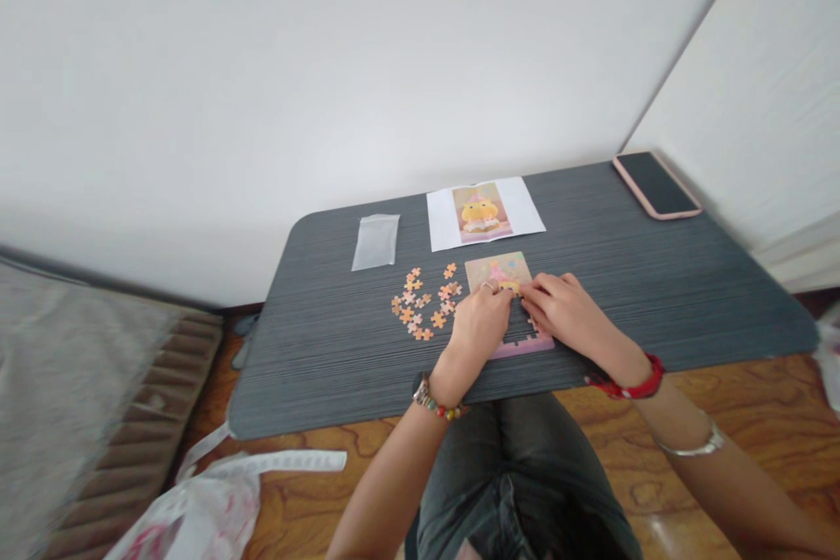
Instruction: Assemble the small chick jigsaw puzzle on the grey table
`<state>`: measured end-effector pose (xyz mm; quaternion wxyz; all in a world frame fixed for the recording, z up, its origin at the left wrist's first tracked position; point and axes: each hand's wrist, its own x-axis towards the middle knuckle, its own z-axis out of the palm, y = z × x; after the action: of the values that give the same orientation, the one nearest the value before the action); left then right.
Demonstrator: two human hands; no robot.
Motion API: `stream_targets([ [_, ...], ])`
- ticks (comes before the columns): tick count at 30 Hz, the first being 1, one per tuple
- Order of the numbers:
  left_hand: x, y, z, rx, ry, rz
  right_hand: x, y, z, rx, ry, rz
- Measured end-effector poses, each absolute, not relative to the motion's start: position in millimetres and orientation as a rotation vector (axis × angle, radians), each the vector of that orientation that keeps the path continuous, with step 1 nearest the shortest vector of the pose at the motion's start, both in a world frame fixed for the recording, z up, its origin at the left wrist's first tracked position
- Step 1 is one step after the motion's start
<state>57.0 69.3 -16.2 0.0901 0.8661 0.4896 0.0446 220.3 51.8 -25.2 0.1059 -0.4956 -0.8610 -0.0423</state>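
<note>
A partly assembled jigsaw puzzle lies on the dark table, its top part and pink bottom edge showing on either side of a gap. My left hand rests over its left side, fingers closed at a yellow jigsaw piece in the middle. From the right, my right hand meets it there, fingertips pinched at the same spot. Both hands hide much of the puzzle, and the exact edges of the piece between them are hard to make out. Several loose orange and pink jigsaw pieces are spread left of my left hand.
Behind the puzzle lies a white sheet with a printed yellow figure. A clear plastic bag is at the back left, and a phone in a pink case at the back right. The table stands against a white wall.
</note>
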Motion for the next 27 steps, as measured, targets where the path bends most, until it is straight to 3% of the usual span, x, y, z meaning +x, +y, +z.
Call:
stream_targets([
  [9, 10, 49, -6, 2.363, 1.64, 0.328, 218, 27, -24, -1.427, -2.359, -0.056],
  [16, -52, 18, -14, 2.18, 1.87, 0.431, 171, -6, -23, -1.3, -2.308, 0.125],
  [27, -68, 2, -19, 2.013, 1.987, 0.491, 122, 25, -27, -1.565, -2.316, 0.036],
])
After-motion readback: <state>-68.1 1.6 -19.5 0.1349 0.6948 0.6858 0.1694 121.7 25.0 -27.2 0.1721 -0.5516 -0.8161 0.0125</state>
